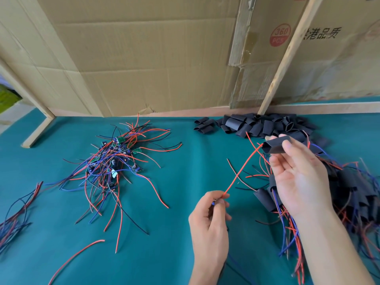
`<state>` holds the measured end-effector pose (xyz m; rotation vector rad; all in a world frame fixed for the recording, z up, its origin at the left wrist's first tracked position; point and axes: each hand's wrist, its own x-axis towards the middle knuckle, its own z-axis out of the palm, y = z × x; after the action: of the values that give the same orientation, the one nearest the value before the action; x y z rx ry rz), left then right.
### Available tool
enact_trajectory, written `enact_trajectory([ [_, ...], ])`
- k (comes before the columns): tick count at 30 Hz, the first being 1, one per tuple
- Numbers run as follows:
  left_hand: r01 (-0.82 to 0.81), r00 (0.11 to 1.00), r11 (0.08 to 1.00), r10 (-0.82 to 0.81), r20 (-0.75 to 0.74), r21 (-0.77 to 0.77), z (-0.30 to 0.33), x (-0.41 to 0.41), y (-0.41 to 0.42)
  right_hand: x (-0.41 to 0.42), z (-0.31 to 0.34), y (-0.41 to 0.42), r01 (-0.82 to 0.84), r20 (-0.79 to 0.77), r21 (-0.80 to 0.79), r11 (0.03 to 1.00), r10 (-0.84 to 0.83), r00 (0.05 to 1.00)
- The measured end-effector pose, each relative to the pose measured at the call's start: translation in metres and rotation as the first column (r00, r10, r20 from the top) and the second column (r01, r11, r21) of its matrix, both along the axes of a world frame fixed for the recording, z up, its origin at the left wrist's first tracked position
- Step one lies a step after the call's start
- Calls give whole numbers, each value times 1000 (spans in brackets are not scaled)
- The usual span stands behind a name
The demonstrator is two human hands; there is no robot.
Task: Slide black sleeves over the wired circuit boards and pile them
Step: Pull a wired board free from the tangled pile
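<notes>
My right hand (296,171) pinches a black sleeve (275,145) between thumb and fingertips, held above the table with its open end facing left. My left hand (211,214) grips a wired circuit board, mostly hidden in the fist, and its red wire (240,169) runs up to the sleeve's mouth. A tangle of bare wired boards (115,161) lies at centre left. Loose black sleeves (257,124) are heaped at the back right. Sleeved boards (349,192) are piled at the right, partly behind my right hand.
Green cloth (174,202) covers the table. Cardboard sheets (154,58) and a slanted wooden batten (285,58) close off the back. A wooden frame (37,128) stands at the left. Loose wires (18,212) lie at the left edge, and a single red wire (78,256) lies in front.
</notes>
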<state>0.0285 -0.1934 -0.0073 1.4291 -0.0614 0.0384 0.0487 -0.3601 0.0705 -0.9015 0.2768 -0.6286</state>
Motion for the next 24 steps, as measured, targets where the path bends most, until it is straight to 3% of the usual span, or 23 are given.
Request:
enact_trajectory([
  [5,-3,1000,1000,3,2,-4,0,0,-1,1,0,1,2,-2,-8,1000,-2,1000],
  [10,-2,1000,1000,2,12,14,1,-1,-2,-1,0,2,-129,4,-209,969,133,991],
  [13,-25,999,999,24,38,43,2,0,-3,0,-7,9,-293,-115,-332,897,269,956],
  [16,-69,997,997,68,23,34,1,0,-4,1,-18,21,-513,-309,-344,786,421,853],
  [19,-66,998,997,66,5,44,2,-1,-3,3,-25,30,-551,-444,-442,708,361,820],
  [24,-19,1000,997,19,3,75,6,-1,-3,4,-29,31,-467,-455,-516,718,231,860],
])
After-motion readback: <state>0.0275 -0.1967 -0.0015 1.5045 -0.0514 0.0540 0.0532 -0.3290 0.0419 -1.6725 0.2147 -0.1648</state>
